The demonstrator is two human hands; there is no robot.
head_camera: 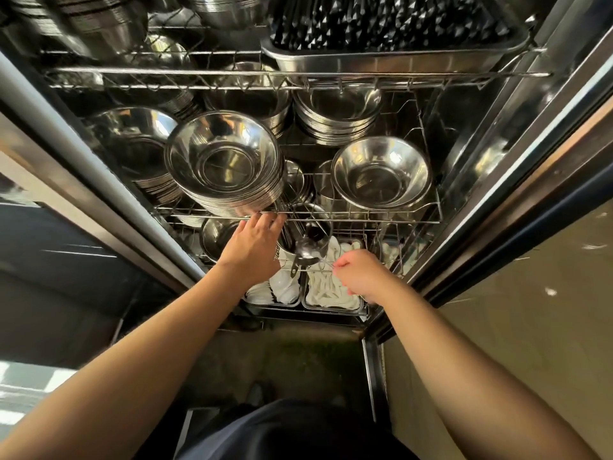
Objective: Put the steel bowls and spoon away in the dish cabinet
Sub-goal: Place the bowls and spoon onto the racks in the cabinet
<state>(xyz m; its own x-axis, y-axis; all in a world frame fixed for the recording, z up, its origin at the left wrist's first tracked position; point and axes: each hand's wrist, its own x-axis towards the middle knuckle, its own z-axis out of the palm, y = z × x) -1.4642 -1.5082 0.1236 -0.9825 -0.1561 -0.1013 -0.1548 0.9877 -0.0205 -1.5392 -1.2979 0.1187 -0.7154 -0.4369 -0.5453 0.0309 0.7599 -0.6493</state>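
A: Where is the spoon (306,252) sitting?

B: In the steel cup (300,237) under the middle rack (365,220), bowl-end up; the left hand (253,249) is reaching beside it, fingers loosely open, holding nothing visible. The right hand (356,272) is curling shut near the lower rack wire (contents hidden).

A: Bowls?

B: Two front stacks (229,164), more behind. Likely next: withdrawing both hands.

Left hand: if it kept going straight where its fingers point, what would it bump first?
Probably the tall stack of steel bowls; the left hand already reaches the wire shelf rail beneath it.
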